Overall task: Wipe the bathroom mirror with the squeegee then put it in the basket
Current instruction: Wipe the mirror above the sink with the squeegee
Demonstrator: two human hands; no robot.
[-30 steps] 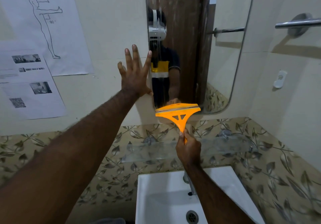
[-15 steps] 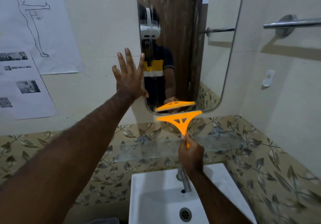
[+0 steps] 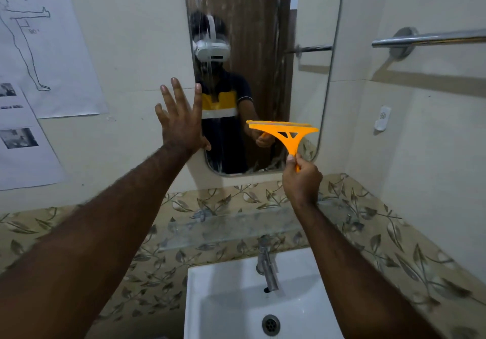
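Observation:
A tall rounded mirror point(image 3: 310, 17) hangs on the cream wall above the sink, with wet streaks down its left part. My right hand point(image 3: 301, 181) grips the handle of an orange squeegee point(image 3: 285, 132), whose blade lies level in front of the mirror's lower right part. My left hand point(image 3: 180, 120) is spread flat against the wall at the mirror's left edge, fingers apart. No basket is in view.
A white sink point(image 3: 226, 299) with a steel tap point(image 3: 267, 267) sits below, under a glass shelf point(image 3: 226, 227). A towel bar point(image 3: 431, 38) and a small white hook point(image 3: 382, 117) are on the right wall. Paper sheets point(image 3: 44, 57) hang at left.
My right hand has carried the squeegee up and to the right, from just under the mirror's bottom edge to its lower right part. My left hand has stayed on the wall.

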